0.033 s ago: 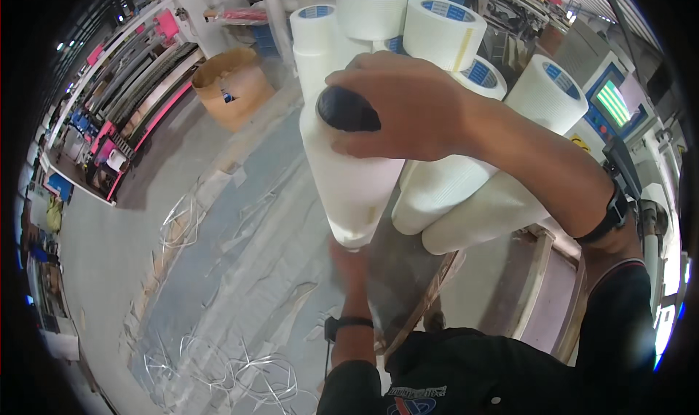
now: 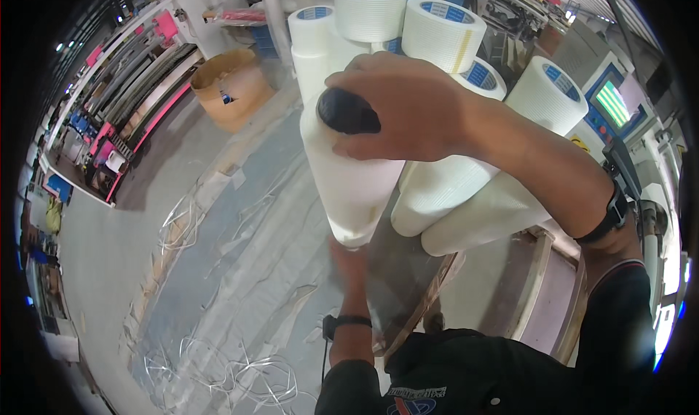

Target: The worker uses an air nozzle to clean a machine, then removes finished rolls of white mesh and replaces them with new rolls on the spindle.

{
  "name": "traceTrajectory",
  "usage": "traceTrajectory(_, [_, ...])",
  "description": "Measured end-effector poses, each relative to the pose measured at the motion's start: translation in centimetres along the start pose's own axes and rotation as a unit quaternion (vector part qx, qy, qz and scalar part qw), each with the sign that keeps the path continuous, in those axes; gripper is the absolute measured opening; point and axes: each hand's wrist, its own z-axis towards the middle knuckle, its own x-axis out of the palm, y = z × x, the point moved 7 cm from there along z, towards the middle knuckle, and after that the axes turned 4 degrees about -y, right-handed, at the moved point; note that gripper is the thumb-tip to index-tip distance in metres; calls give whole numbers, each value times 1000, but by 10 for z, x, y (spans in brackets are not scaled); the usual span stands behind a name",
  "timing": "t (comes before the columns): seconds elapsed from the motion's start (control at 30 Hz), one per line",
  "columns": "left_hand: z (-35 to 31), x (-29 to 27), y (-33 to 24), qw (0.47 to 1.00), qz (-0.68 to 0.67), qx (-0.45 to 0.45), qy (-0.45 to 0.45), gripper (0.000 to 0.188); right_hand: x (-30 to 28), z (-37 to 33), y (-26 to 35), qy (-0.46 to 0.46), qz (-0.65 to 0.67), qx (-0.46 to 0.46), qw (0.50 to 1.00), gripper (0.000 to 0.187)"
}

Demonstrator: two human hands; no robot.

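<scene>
A tall white column of mesh tape (image 2: 353, 186), narrowing in view toward its lower end, stands between my hands. My right hand (image 2: 419, 109) reaches across and closes over its top, thumb on the near side. A dark, rounded oval patch shows between thumb and fingers; I cannot tell whether it is an object or the core opening. Down at the column's lower end is my left hand (image 2: 348, 263), blurred, its fingers hidden by the column. Behind and to the right stand more stacked white tape rolls (image 2: 370, 14) with blue labels in their cores, and further white columns (image 2: 455, 193) lean alongside.
A plastic-covered surface (image 2: 247, 269) lies below, with loose clear strapping (image 2: 255, 375) at its near end. An open brown drum (image 2: 226, 116) stands at far left, near a long rack with pink parts (image 2: 138, 109). A machine with a lit screen (image 2: 613, 102) is at right.
</scene>
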Motion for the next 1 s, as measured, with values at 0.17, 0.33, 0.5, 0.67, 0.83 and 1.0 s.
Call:
traceTrajectory(0.17, [33, 55, -13, 993, -79, 29, 78, 77, 1, 7, -44, 24, -36, 45, 998, 60])
traceTrajectory(0.33, [56, 98, -38, 989, -70, 49, 122, 75, -5, -2, -81, 33, -70, 111, 991, 60])
traceTrajectory(0.5, [42, 88, 4, 983, -102, 99, 113, 78, -26, -6, -66, -96, -21, 98, 990, 56])
traceTrajectory(0.67, [-52, 49, 92, 989, 45, 52, 130, 50, -115, -49, -65, -207, 231, 211, 927, 61])
traceTrajectory(0.83, [-137, 16, 90, 981, 14, -52, 187, 34, -145, -165, -70, -274, 268, 100, 918, 76])
traceTrajectory(1.0, [-204, 16, -5, 934, -46, 17, 355, 31, -122, -303, -69, -214, 489, 211, 819, 87])
